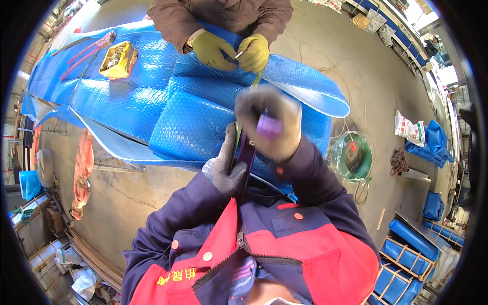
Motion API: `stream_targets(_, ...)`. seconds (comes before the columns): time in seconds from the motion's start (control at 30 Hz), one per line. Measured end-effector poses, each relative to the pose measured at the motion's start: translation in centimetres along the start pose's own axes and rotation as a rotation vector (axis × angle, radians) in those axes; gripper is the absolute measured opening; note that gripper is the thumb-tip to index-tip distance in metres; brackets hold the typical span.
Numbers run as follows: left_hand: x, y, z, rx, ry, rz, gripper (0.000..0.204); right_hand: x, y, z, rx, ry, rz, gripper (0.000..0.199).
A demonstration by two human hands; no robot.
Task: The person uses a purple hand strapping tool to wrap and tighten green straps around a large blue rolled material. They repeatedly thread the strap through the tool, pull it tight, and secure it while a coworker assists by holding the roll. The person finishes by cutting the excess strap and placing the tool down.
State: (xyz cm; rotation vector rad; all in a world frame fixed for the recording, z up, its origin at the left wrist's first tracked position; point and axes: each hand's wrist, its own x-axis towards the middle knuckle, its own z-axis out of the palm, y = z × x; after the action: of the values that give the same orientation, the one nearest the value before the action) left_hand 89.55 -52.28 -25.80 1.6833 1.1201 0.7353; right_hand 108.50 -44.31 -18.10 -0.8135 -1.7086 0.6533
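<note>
Head view | bundle (152, 96) fully bubble-wrapped | green strap (255, 81) not yet tight | left hand (226, 165), right hand (267, 122) grip purple tensioner (245, 152)

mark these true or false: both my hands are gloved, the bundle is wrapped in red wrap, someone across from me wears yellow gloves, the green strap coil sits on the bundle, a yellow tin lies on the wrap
1. Both hands are gloved. True: the left hand and right hand wear grey gloves and hold a purple tool.
2. The bundle is wrapped in red. False: the bubble wrap is blue.
3. The person opposite wears yellow gloves. True.
4. The green strap coil sits on the bundle. False: it lies on the floor to the right.
5. A yellow tin lies on the wrap. True.
</note>
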Motion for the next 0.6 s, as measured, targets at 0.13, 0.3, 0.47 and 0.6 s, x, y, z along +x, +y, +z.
stream_targets(0.13, -0.3, 0.3, 0.0, -0.803, -0.044, -0.32, 0.091, 3.2, 0.4, 0.4, -0.134, 0.165, 0.064, 0.016)
stream_targets(0.3, 0.4, -0.7, 1.0, -0.557, -0.029, -0.282, 0.074, -0.4, -2.1, 2.8, 0.034, 0.005, -0.164, 0.026)
stream_targets(0.47, 0.8, -1.2, 1.1, -0.762, -0.075, -0.265, 0.083, 2.1, -1.0, 0.9, 0.032, 0.157, -0.054, 0.019)
stream_targets(0.6, 0.9, -2.1, 0.3, -0.652, -0.116, -0.257, 0.071, 3.9, -0.5, 1.5, 0.023, 0.144, 0.0, 0.017)
